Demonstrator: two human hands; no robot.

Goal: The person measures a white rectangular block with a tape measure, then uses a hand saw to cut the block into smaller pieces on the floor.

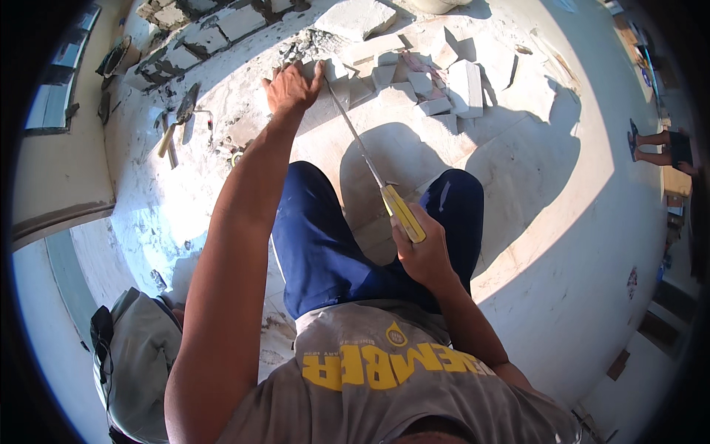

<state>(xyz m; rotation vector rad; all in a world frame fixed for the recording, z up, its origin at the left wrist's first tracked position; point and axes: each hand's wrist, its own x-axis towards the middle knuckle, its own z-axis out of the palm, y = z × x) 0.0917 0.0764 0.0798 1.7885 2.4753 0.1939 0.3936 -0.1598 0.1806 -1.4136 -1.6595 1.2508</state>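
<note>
My right hand grips the yellow handle of a hand saw. Its long, thin blade slants up and left, and the far end meets a pale block on the floor. My left hand lies palm down beside that end, fingers spread, seemingly resting on a shaded piece of the block; what is under the palm is hidden. Just right of the blade tip lie broken white block pieces, and a larger pale slab sits beyond.
A low block wall with grey mortar runs along the far left. A trowel and another wooden-handled tool lie left of my arm. At lower left is a grey bag. Another person's legs show at far right.
</note>
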